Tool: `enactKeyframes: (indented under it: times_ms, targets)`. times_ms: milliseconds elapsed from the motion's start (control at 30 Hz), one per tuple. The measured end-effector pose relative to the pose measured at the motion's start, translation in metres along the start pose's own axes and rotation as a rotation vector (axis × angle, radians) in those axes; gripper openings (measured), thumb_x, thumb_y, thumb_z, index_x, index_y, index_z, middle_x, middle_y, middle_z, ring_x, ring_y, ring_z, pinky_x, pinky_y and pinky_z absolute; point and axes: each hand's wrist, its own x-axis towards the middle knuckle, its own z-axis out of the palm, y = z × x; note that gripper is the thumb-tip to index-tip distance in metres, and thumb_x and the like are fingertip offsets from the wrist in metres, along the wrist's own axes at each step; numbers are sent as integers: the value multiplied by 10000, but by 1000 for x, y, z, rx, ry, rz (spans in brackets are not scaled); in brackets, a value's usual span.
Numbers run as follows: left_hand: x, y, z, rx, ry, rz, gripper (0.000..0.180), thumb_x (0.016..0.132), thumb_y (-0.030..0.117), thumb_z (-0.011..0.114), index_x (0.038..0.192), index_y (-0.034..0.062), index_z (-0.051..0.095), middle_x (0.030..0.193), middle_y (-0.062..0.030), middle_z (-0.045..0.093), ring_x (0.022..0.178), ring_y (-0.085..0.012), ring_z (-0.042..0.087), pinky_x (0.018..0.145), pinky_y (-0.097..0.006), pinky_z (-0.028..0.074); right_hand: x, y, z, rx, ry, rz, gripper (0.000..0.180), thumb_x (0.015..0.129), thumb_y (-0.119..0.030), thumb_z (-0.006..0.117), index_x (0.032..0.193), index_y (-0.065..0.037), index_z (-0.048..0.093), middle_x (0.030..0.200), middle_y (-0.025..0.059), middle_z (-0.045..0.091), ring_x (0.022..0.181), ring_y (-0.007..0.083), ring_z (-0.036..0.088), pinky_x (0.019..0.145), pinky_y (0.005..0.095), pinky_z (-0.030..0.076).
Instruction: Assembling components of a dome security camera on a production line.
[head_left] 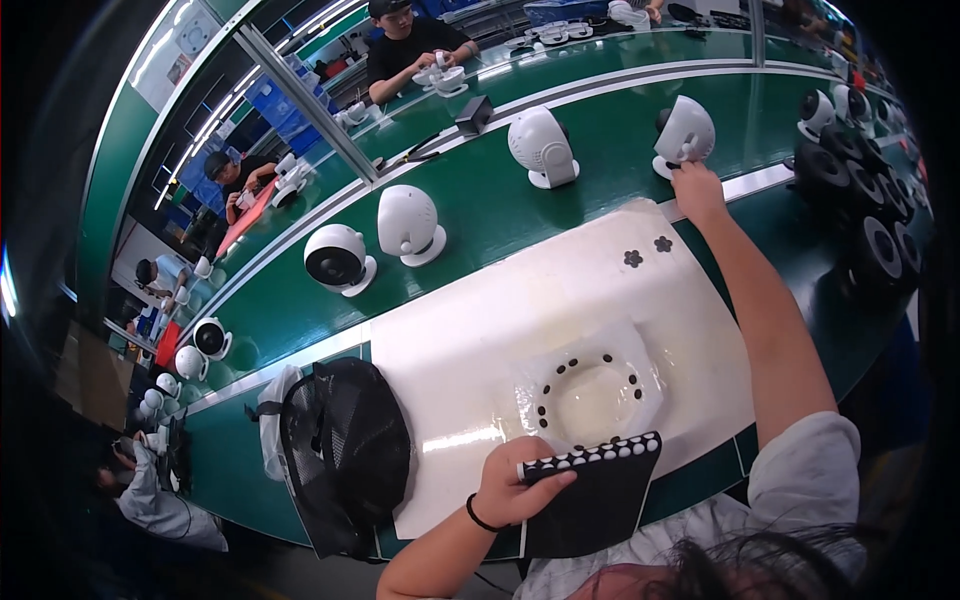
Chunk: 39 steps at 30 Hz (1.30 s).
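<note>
My right arm reaches far forward, and my right hand (699, 190) is closed at the round base of a white security camera (690, 133) on the green belt. Near the front edge of the table my left hand (512, 488) grips a flat black pad (590, 510). Along its upper edge runs a strip of white round dots (590, 457). Just beyond the pad, a white octagonal tray (645, 372) with several small black pads around its ring lies on the cream work mat (470, 370). Two black flower-shaped pieces (634, 259) lie at the mat's far right.
More white cameras (410, 222) stand along the belt (480, 195). A black mesh bag (345, 440) sits at the mat's left. Dark round parts (870, 190) are piled at the right. Across the belt a co-worker (415, 55) handles white parts; a metal post (310, 105) rises nearby.
</note>
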Motion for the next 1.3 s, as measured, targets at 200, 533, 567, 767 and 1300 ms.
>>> enactKeyframes:
  times_ms: [200,533,567,767,1300]
  targets:
    - [19,-9,-18,45,-34,7,111,688,19,671,649,27,567,628,-60,544,553,-199,534,489,-284,389,39,-68,5,449,-263,69,298,838,-275,474,853,-25,635,892,126,617,865,288,574,766,384,450]
    - [53,-26,-21,14,-132,64,95,675,47,689,691,18,599,661,-70,568,588,-218,561,515,-292,421,102,-124,43,581,-328,515,611,640,-485,679,1011,-23,531,1051,144,571,968,283,561,851,359,427]
    - [54,-25,-21,20,-142,60,98,674,47,690,692,18,599,658,-72,568,583,-219,557,513,-292,419,103,-124,41,626,-281,515,600,630,-470,686,1000,-25,526,1038,151,571,963,291,561,842,358,432]
    - [30,-8,-11,17,-42,-79,119,681,47,686,670,19,571,623,-72,555,550,-190,540,497,-274,402,70,-117,-22,481,154,92,524,636,-439,639,953,-40,516,940,107,518,940,253,482,853,365,351]
    - [-31,18,11,201,48,17,111,679,75,691,670,34,589,619,-78,545,557,-216,537,505,-289,405,-56,-102,-241,769,-42,-198,300,742,-333,642,822,-64,538,843,84,490,807,248,496,702,308,404]
